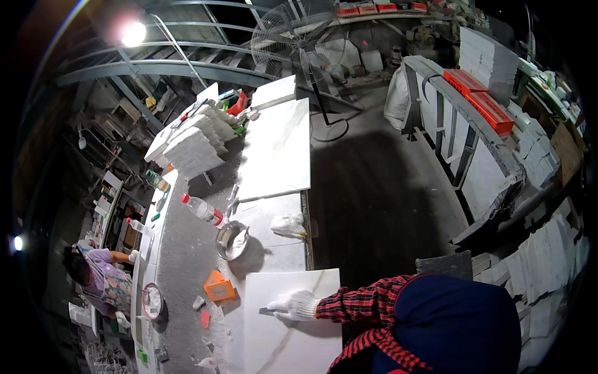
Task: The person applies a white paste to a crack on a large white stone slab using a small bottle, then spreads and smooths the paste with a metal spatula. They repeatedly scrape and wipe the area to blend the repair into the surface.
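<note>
In a white knitted glove, my right hand (299, 305) is closed around a small flat grey scraper (266, 310). Its blade points left, over or against the face of a white marble slab (274, 343) with a grey-brown vein. The slab lies at the near edge of the bench, below my red-and-black checked sleeve (367, 302). Left of the slab are an orange wedge-shaped object (219, 286), a red block (205, 319) and a grey lump (199, 303). Beyond it stands a metal bowl (232, 240) of white paste or powder. My left hand does not show.
On the bench are a red-capped bottle (204, 210), a crumpled white cloth or glove (288, 225), large slabs (274, 149) and stacked tiles (193, 146). A co-worker (106, 280) stands across, near another bowl (152, 302). A fan (305, 47) stands behind; a slab rack (461, 124) is right.
</note>
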Demonstrator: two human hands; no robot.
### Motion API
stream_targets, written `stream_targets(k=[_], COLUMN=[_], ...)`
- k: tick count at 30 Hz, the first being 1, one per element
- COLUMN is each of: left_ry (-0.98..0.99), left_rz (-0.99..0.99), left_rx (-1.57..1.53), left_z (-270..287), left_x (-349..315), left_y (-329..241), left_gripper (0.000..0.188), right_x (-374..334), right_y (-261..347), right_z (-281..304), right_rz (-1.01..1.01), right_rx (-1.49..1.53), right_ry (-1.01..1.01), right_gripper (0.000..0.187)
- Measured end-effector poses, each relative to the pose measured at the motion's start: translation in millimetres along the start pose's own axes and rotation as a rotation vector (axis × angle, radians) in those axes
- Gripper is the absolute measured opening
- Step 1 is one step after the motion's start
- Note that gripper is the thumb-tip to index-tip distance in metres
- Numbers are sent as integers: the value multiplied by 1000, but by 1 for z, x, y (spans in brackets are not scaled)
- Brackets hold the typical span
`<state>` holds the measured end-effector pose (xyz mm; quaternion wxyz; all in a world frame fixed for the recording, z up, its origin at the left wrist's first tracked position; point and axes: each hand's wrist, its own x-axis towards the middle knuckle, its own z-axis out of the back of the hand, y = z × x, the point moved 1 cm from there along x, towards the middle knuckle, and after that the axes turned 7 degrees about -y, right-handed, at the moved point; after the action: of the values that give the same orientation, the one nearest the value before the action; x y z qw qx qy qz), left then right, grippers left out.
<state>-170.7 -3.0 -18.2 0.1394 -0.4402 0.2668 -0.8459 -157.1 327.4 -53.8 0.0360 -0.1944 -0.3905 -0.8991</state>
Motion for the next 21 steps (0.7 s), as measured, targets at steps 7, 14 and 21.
stream_targets(k=[7,14,21], left_ry=[1,48,-54], left_rz=[202,472,486], left_rx=[-23,61,71], left_z=[110,163,158], left_x=[-102,-151,-150], left_y=[37,2,-5], left_gripper=[38,44,37], right_x=[21,77,167], right_y=[-1,-52,-106], right_z=[32,87,71], right_rz=[73,-363,-137], right_rx=[368,658,165], right_ry=[209,-17,-94], right_gripper=[38,33,33])
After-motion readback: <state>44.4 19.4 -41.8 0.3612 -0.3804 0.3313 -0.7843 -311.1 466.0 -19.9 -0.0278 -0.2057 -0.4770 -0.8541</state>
